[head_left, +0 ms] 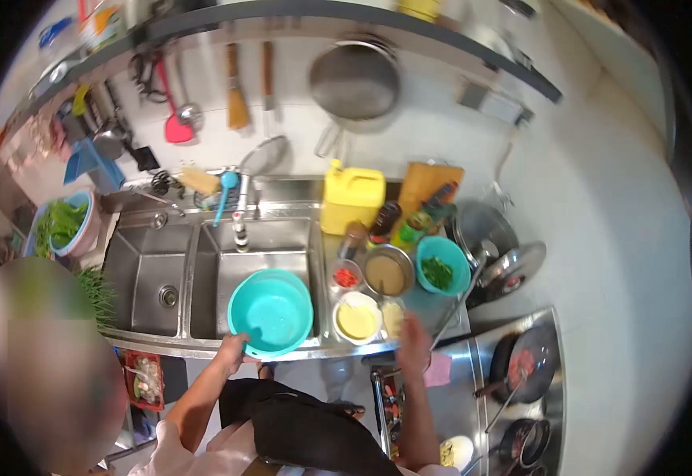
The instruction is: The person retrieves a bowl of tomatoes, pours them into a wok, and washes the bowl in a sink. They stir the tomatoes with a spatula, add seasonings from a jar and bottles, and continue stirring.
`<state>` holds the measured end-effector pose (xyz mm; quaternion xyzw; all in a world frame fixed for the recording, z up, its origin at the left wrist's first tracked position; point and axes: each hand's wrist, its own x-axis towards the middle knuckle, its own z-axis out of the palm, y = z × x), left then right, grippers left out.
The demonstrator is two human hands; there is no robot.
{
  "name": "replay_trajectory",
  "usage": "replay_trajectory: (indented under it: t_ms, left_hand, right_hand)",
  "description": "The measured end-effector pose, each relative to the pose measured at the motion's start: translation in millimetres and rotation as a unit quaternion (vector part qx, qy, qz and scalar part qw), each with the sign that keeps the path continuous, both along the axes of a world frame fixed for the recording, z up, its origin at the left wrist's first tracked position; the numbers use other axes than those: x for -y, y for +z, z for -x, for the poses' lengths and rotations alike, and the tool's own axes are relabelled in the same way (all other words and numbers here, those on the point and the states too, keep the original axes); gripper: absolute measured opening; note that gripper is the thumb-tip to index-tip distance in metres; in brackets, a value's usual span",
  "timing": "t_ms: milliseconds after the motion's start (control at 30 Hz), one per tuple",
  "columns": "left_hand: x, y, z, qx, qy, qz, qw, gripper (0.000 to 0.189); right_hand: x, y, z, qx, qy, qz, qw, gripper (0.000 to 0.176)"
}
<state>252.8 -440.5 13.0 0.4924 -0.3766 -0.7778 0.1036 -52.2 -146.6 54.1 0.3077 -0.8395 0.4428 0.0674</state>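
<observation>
My left hand (235, 351) is closed on the near rim of a turquoise basin (270, 305), which sits tilted over the front of the right sink bowl. A little water seems to lie in the basin. Blurred by motion, my right hand (415, 345) is at the counter's front edge, close to a small container of pale contents (393, 319); its fingers cannot be made out. Beside that container are a white bowl of yellow liquid (357, 318), a cup of chopped red pieces (346, 276) and a metal bowl of brownish liquid (388, 270).
A turquoise bowl of chopped greens (438, 274), a yellow jug (352, 198) and several bottles crowd the counter. The faucet (240, 226) rises behind the sink. Woks (530, 365) stand on the stove at right. Another person (44, 357) is close on the left.
</observation>
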Motion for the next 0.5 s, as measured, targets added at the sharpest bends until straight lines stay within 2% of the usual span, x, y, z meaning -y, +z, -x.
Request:
replay_trajectory:
  t_ms: [33,67,100,133,200,267,333,367,433,500]
  left_hand:
    - [25.2,-19.1,-14.4,0.005,-0.001,-0.020,1.000,0.045]
    - [49.3,-41.3,-24.6,0.007,0.000,-0.040,0.999,0.046]
    - [68.7,-65.7,-30.4,0.008,0.001,-0.059,0.998,0.046]
    - [87.6,-87.4,-32.5,0.025,0.003,-0.074,0.997,0.046]
    - [115.7,-109.4,-22.1,0.045,0.013,-0.053,0.997,0.040]
    - [137.5,-136.0,-7.3,0.057,0.022,-0.060,0.996,0.038]
    - [157.6,-164.5,9.9,0.068,0.038,-0.056,0.995,0.039]
    - [164.6,-168.6,19.1,0.103,0.031,-0.035,0.994,0.042]
    - [188.5,-238.7,36.6,0.110,-0.005,-0.022,0.994,0.043]
    - [205.5,-224.8,49.2,0.115,-0.016,-0.039,0.992,0.043]
  right_hand:
    - [65.1,46.3,-30.8,0.145,0.065,0.016,0.987,0.027]
    - [117.2,26.8,-36.9,0.176,0.134,0.005,0.975,0.027]
    - [172.9,43.9,-57.6,0.103,0.166,-0.036,0.980,0.028]
    - [225.9,14.9,-61.9,0.193,0.230,0.012,0.954,0.033]
    - [319.5,11.0,-72.5,0.221,0.273,-0.091,0.932,0.045]
    - [408.0,-23.4,-70.5,0.056,0.263,-0.157,0.950,0.057]
    - [475.4,-52.8,-68.4,0.002,0.212,-0.166,0.963,0.059]
    - [494.8,-49.3,-70.5,0.019,0.206,-0.226,0.952,0.055]
    - [522.1,-26.3,-71.8,0.048,0.190,-0.341,0.919,0.049]
    - [521.3,-18.1,-62.5,-0.054,0.251,-0.340,0.905,0.041]
